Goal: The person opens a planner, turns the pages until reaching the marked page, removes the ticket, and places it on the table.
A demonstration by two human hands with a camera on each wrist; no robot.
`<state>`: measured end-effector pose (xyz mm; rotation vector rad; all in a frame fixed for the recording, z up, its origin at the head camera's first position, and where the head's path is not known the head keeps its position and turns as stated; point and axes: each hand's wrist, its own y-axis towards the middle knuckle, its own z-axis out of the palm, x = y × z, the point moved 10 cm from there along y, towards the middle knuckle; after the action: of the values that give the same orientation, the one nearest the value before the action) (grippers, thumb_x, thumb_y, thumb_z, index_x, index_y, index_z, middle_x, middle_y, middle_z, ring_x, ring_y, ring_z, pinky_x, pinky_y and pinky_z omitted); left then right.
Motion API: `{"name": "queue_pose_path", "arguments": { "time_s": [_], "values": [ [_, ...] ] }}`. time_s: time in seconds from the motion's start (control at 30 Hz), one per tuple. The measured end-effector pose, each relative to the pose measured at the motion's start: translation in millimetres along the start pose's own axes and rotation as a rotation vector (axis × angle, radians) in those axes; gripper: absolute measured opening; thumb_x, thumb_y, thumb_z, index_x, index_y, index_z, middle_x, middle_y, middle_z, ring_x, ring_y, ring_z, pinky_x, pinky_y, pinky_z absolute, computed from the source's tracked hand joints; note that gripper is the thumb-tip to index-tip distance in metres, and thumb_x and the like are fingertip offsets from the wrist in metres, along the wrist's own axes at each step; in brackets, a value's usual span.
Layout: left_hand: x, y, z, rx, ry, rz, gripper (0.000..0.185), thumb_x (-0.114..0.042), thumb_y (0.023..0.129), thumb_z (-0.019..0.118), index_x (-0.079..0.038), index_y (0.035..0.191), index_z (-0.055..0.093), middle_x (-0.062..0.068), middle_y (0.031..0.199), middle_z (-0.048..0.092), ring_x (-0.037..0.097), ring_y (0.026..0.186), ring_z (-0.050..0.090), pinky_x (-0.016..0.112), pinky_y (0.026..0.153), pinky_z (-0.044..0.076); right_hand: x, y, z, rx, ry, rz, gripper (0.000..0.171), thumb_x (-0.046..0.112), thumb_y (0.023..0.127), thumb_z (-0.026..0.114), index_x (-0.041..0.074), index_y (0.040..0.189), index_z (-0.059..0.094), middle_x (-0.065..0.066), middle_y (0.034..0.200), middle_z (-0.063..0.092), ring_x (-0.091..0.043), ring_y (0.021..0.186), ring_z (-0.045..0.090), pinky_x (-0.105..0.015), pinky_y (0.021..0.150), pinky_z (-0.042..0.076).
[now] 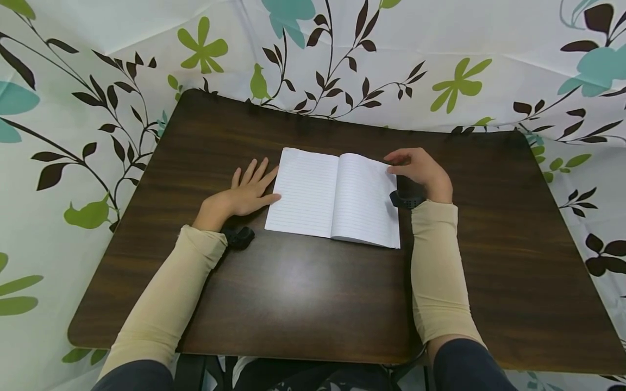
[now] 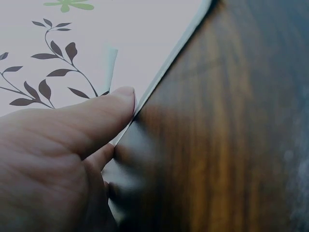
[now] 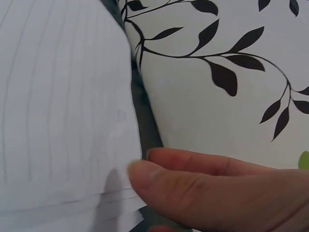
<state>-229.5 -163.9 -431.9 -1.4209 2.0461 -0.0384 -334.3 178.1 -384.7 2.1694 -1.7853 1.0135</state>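
An open notebook [image 1: 305,193] with lined white pages lies on the dark wooden table. My left hand [image 1: 239,198] rests beside it, fingers spread. Its thumb [image 2: 116,101] reaches the notebook's left edge, which appears as a thin pale strip in the left wrist view. At the upper right corner, my right hand [image 1: 420,168] pinches the edge of the right-hand page [image 1: 367,201] with curled fingers. In the right wrist view, the thumb [image 3: 149,181] overlaps the page edge, and a finger shows just behind it. Several sheet edges show below the thumb.
The brown table [image 1: 293,304] has rounded corners and extends on both sides of the notebook. Behind it hangs a white curtain [image 1: 381,32] printed with leaves, flowers and birds. Each wrist wears a black camera, such as the left one [image 1: 238,238].
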Motion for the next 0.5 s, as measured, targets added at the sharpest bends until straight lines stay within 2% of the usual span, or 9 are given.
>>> {"name": "queue_pose_path", "arguments": {
  "time_s": [0.13, 0.27, 0.5],
  "values": [
    [0.4, -1.3, 0.0, -0.003, -0.003, 0.002, 0.074, -0.053, 0.1, 0.034, -0.024, 0.155, -0.006, 0.007, 0.16, -0.022, 0.031, 0.145, -0.025, 0.06, 0.113, -0.014, -3.8, 3.2, 6.7, 0.04, -0.009, 0.033, 0.045, 0.02, 0.087, 0.07, 0.01, 0.13, 0.059, -0.018, 0.136, 0.05, -0.034, 0.118, 0.047, -0.054, 0.102, 0.038],
    [0.1, -1.5, -0.2, -0.002, -0.006, 0.006, 0.073, -0.053, 0.1, 0.033, -0.025, 0.154, -0.007, 0.007, 0.159, -0.022, 0.031, 0.145, -0.025, 0.059, 0.113, -0.014, -6.0, 4.1, 9.5, 0.046, 0.0, 0.049, 0.044, 0.021, 0.087, 0.071, 0.01, 0.129, 0.059, -0.017, 0.138, 0.049, -0.033, 0.119, 0.045, -0.054, 0.102, 0.038],
    [0.9, -1.2, -0.1, 0.003, -0.003, 0.007, 0.073, -0.054, 0.1, 0.032, -0.025, 0.154, -0.008, 0.007, 0.159, -0.023, 0.03, 0.145, -0.026, 0.059, 0.113, -0.015, -6.0, 6.6, 8.6, -0.015, 0.009, 0.034, 0.033, 0.02, 0.087, 0.07, 0.008, 0.117, 0.063, -0.014, 0.12, 0.056, -0.029, 0.104, 0.049, -0.044, 0.09, 0.042]
  ]
}}
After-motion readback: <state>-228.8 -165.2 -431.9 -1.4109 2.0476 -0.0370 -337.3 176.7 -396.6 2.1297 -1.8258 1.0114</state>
